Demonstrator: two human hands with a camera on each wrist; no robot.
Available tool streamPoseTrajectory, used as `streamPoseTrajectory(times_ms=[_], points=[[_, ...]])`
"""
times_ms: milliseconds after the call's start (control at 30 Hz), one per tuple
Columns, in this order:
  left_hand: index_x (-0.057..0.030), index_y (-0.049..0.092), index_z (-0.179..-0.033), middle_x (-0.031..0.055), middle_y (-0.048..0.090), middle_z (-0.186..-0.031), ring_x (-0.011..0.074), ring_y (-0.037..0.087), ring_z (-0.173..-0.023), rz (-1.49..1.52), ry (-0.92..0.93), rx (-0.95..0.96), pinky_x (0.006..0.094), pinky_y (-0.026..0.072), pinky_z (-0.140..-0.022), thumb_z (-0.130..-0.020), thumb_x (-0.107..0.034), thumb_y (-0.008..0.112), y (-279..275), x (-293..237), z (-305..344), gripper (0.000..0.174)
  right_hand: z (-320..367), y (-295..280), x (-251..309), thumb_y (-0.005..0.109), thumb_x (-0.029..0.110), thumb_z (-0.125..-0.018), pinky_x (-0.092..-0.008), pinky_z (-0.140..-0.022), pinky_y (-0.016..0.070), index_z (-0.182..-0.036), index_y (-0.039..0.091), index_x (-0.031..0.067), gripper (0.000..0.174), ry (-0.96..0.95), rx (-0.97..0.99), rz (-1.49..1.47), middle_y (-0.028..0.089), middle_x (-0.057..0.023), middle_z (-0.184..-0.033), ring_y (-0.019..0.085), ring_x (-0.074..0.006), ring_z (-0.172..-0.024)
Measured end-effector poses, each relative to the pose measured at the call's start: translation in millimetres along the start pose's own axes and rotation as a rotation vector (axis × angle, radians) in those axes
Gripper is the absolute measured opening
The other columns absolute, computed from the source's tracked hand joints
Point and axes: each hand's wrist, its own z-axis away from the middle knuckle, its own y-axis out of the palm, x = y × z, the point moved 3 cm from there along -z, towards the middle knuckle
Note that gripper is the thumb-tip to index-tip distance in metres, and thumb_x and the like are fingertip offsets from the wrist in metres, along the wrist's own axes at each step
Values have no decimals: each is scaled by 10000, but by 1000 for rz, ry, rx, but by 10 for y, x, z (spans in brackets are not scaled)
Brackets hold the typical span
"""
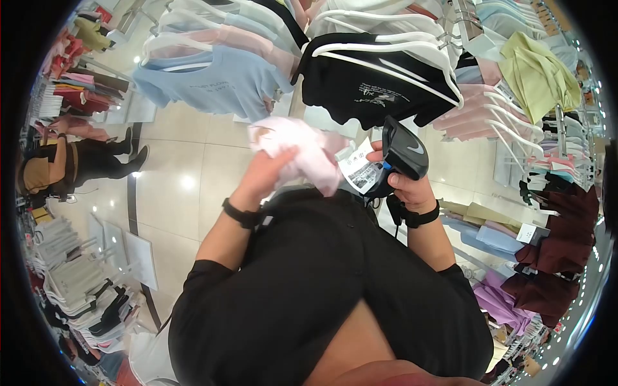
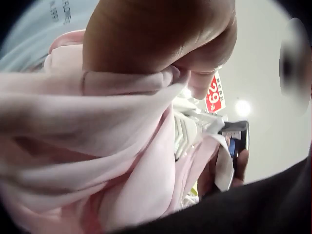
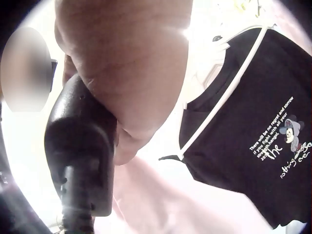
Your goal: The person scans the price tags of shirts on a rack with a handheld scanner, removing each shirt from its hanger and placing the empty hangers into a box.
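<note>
My left hand (image 1: 262, 172) grips a bunched pale pink garment (image 1: 293, 145) in front of my waist. In the left wrist view, folds of the pink cloth (image 2: 122, 131) hang below that hand (image 2: 161, 39). My right hand (image 1: 413, 192) holds a black handheld barcode scanner (image 1: 405, 149), its fingers wrapped round the handle. A white printed tag (image 1: 359, 168) lies between the scanner and the garment, its edge at the right fingers. From the right wrist, the scanner's handle end (image 3: 80, 131) shows under the palm, and the pink cloth (image 3: 170, 200) lies beyond.
Ahead hang a light blue T-shirt (image 1: 209, 77) and a black printed T-shirt (image 1: 373, 80) on white hangers. Pink and green clothes hang at the right, with folded stacks (image 1: 483, 235) below. Another person (image 1: 67, 157) stands at the left on the tiled floor (image 1: 174, 167).
</note>
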Motion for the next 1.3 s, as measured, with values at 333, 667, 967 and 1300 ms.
streamPoseTrajectory(times_ms=[333, 667, 967, 1300], points=[[-1, 568, -1368, 69, 651, -1302, 182, 616, -1177, -109, 54, 263, 352, 509, -991, -927, -45, 735, 703, 83, -20, 474, 28, 244, 37, 864, 111, -765, -390, -1085, 470, -1348, 602, -20, 653, 57, -60, 148, 684, -114, -1292, 646, -232, -1210], [9, 564, -1355, 88, 671, -1244, 183, 648, -1133, -256, 206, -16, 350, 523, -967, -915, -13, 740, 667, -51, -44, 474, 188, 276, 298, 882, 73, -781, -317, -893, 522, -1231, 644, -8, 516, 87, -222, 671, 733, -79, -1097, 653, -136, -977], [37, 603, -1293, 89, 682, -1226, 182, 655, -1119, -237, 254, -224, 339, 524, -959, -918, -16, 740, 426, -136, -94, 402, 501, 396, 252, 869, 163, -799, -332, -769, 534, -1070, 713, -5, 355, 193, -149, 1019, 769, -116, -911, 680, -173, -786], [38, 605, -1279, 84, 682, -1224, 181, 654, -1131, -123, 270, -201, 335, 519, -970, -933, -16, 724, 433, -162, -94, 370, 531, 437, 218, 857, 143, -794, -346, -785, 544, -1073, 729, 8, 335, 286, -192, 1017, 774, -145, -943, 737, -261, -833]])
